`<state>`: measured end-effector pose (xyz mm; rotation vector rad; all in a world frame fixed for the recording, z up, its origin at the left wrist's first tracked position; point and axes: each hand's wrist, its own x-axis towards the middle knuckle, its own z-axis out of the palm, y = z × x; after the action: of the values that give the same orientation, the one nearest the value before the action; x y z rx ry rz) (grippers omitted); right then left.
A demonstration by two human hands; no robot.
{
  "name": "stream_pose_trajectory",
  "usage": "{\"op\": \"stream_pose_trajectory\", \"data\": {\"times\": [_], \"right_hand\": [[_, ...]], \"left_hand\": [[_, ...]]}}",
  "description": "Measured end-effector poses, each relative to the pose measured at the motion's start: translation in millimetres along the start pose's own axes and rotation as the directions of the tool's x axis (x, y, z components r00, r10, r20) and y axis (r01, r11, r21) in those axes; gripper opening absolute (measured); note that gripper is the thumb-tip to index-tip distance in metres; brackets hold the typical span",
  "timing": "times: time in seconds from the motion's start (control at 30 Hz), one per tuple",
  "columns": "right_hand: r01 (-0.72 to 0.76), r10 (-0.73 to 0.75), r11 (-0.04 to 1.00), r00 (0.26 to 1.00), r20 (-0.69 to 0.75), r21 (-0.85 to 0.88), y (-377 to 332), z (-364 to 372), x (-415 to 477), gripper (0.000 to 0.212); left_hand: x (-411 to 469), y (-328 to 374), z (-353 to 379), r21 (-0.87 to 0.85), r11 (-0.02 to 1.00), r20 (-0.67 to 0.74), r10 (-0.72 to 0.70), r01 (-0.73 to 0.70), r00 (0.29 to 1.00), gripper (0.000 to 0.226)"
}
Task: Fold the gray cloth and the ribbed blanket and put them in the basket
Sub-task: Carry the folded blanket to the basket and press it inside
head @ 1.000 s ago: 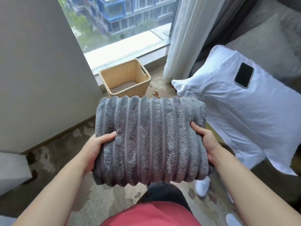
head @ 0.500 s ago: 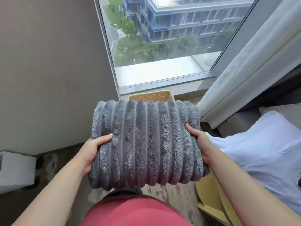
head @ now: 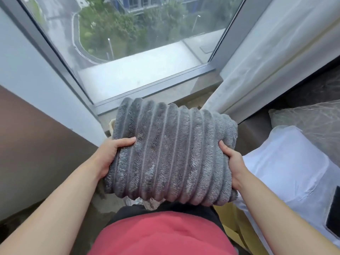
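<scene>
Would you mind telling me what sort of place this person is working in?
Probably a bedroom or hotel room on an upper floor: a white pillow lies at the right, and a pale curtain hangs beside a large window that looks down on trees and a road.

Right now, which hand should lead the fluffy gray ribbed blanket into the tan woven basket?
Probably left. Both grip the gray ribbed blanket, but the tan woven basket peeks out just beyond the left hand; the right hand is farther.
</scene>
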<state>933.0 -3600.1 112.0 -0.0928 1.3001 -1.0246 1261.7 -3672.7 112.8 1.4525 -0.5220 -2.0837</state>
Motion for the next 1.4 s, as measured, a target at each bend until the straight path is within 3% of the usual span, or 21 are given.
{"op": "stream_pose_trajectory", "data": {"times": [0.3,0.53,0.7,0.93,1.03,1.13,1.3,1.4], "right_hand": [[-0.164,0.181,0.971,0.98,0.085,-0.173,-87.7,32.0,124.6,0.037],[-0.355,0.412,0.871,0.904,0.113,-0.34,-114.3,46.0,224.8,0.046],[-0.422,0.468,0.817,0.883,0.023,-0.393,-72.7,35.0,305.8,0.04],[-0.473,0.486,0.782,0.87,-0.077,-0.407,42.0,-1.1,433.2,0.029],[-0.474,0.485,0.8,0.872,-0.067,-0.367,74.4,-3.9,475.8,0.037],[-0.397,0.422,0.84,0.906,-0.014,-0.369,87.7,6.5,515.2,0.031],[-0.346,0.359,0.852,0.932,-0.043,-0.393,112.8,16.8,565.3,0.03],[-0.36,0.37,0.827,0.927,-0.065,-0.431,129.5,20.8,588.8,0.025]], "left_hand": [[61.9,44.8,22.7,-0.065,0.992,-0.212,0.091,-0.107,0.973,0.054],[109.9,31.1,14.6,-0.136,0.991,-0.408,-0.066,0.012,0.911,0.052],[185.7,-18.8,-28.1,-0.222,0.969,-0.467,-0.201,0.106,0.861,0.063],[337.0,-100.7,-111.0,-0.245,0.898,-0.378,-0.436,0.366,0.817,0.056],[388.1,-114.9,-137.4,-0.227,0.906,-0.398,-0.421,0.357,0.816,0.034],[426.3,-120.7,-158.3,-0.233,0.921,-0.423,-0.386,0.313,0.82,0.02],[455.8,-139.8,-165.3,-0.337,0.909,-0.448,-0.383,0.244,0.808,0.023],[470.9,-158.8,-170.6,-0.384,0.894,-0.523,-0.415,0.228,0.744,0.032]]}}
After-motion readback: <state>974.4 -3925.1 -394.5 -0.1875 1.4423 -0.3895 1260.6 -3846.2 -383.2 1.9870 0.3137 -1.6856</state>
